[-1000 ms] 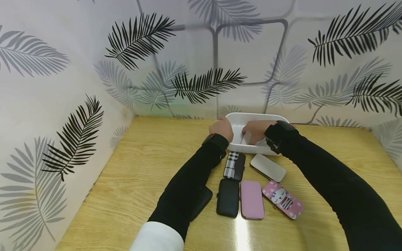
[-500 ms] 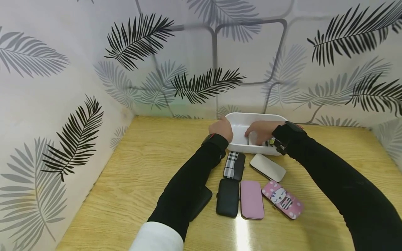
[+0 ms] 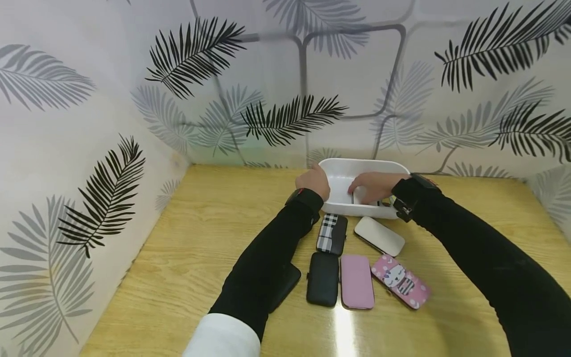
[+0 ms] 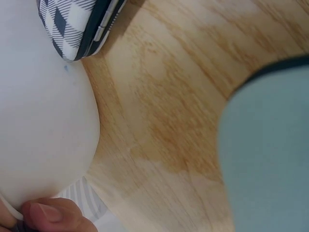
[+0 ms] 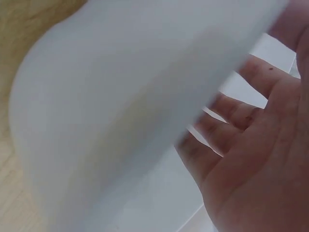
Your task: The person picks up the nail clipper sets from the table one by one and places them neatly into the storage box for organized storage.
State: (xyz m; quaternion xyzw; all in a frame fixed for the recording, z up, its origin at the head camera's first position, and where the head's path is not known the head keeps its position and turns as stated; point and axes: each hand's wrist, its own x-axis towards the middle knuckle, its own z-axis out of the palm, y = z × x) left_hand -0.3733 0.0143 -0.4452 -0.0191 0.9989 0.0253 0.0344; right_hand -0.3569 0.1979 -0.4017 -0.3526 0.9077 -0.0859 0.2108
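Observation:
At the back stands a white plastic bin (image 3: 339, 208). My left hand (image 3: 314, 182) grips its left end, with a fingertip (image 4: 50, 215) at the rim in the left wrist view. Inside the bin, my right hand (image 3: 374, 184) reaches down and holds a flat white case (image 3: 358, 195), mostly covered by the fingers. The right wrist view shows the palm and slightly bent fingers (image 5: 231, 111) going behind the bin wall (image 5: 111, 96). Part of another, patterned item (image 3: 387, 201) shows beneath the right wrist. A checkered case (image 3: 327, 233) lies just before the bin.
On the wooden table (image 3: 214, 213) lie a cream case (image 3: 380, 236), a black case (image 3: 323, 278), a pink case (image 3: 357, 281) and a pink cartoon case (image 3: 400, 281). Another black case (image 3: 287, 285) is partly under the left forearm. A patterned wall (image 3: 276, 59) rises behind.
My right hand has shifted a little to the right inside the bin together with the white case, then stayed nearly still. My left hand keeps its place on the bin's end.

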